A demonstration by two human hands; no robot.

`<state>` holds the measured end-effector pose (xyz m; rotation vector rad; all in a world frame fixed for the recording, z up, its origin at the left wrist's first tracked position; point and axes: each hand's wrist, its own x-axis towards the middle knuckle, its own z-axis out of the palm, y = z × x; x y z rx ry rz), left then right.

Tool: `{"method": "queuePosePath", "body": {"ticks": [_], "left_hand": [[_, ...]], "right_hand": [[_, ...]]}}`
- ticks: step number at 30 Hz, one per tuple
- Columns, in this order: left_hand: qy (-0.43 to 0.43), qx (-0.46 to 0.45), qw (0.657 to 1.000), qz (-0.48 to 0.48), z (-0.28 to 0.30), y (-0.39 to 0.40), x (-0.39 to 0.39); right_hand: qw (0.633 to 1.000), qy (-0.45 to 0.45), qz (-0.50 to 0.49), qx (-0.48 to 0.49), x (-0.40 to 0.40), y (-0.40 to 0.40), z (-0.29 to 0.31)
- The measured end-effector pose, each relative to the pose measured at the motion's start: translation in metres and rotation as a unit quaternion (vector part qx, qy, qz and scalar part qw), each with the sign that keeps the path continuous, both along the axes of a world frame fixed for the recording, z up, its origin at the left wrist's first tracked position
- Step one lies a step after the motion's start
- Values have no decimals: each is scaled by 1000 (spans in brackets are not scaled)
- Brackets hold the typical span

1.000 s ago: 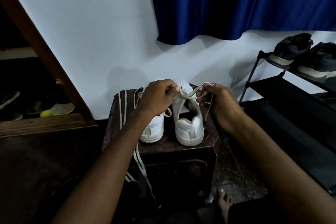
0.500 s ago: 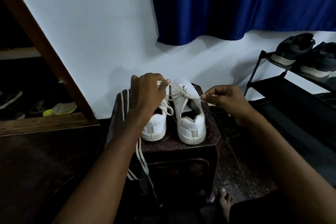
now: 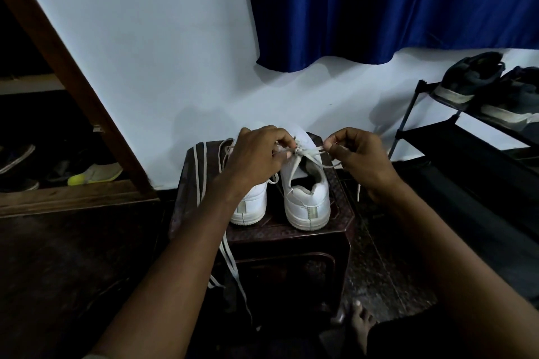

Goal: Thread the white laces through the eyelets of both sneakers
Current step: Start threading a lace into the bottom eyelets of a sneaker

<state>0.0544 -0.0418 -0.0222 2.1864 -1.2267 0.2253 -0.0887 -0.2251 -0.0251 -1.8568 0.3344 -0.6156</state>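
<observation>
Two white sneakers stand heel-toward-me on a dark stool (image 3: 335, 236). The right sneaker (image 3: 307, 201) carries a white lace (image 3: 309, 152) crossing its upper eyelets. My left hand (image 3: 259, 154) pinches one end of that lace above the tongue. My right hand (image 3: 355, 157) pinches the other end, pulled out to the right, with the tail hanging below my wrist. The left sneaker (image 3: 250, 204) is largely hidden under my left wrist. A second loose white lace (image 3: 201, 172) lies over the stool's left side and dangles down its front.
A white wall and a blue curtain (image 3: 393, 3) are behind the stool. A black shoe rack (image 3: 466, 137) with dark shoes (image 3: 469, 79) stands at the right. Other shoes sit in a dark wooden alcove at the left (image 3: 93, 175). My bare foot (image 3: 360, 326) is below the stool.
My left hand has come down and right from the left sneaker's top to the right sneaker's lace. My right hand has drawn in a little, still pinching the lace end.
</observation>
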Motion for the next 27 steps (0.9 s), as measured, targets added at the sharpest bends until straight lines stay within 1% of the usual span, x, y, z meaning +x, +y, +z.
{"method": "queuePosePath", "body": {"ticks": [3,5,7,11,13,15,17,20,22,24,27], "left_hand": [[33,-20,999,-2,0,2,2],[84,-5,996,-24,-1,2,1],[106,14,993,-49,-3,1,-1],[88,-8,996,-4,0,-3,-1],[77,-11,997,13,3,-2,-2],[45,-17,998,34,3,-2,-3],[20,-20,998,48,3,-1,-3],[33,-16,998,52,5,0,-4],[52,-7,997,49,8,2,-7],[46,20,998,46,10,3,-12],[26,43,997,66,14,2,-17]], "right_hand": [[1000,15,2,-7,-4,-2,3],[1000,26,13,-8,-8,-4,5],[998,35,5,-42,-9,-8,5],[991,31,-60,-116,-10,-10,4],[988,16,-69,-139,-10,-5,9],[986,14,-64,-150,-11,1,13],[992,14,-47,-117,-9,3,13],[1000,-6,6,21,-5,4,9],[995,-11,51,80,-5,6,6],[988,-18,82,131,-6,8,3],[976,-33,85,197,-1,15,1]]}}
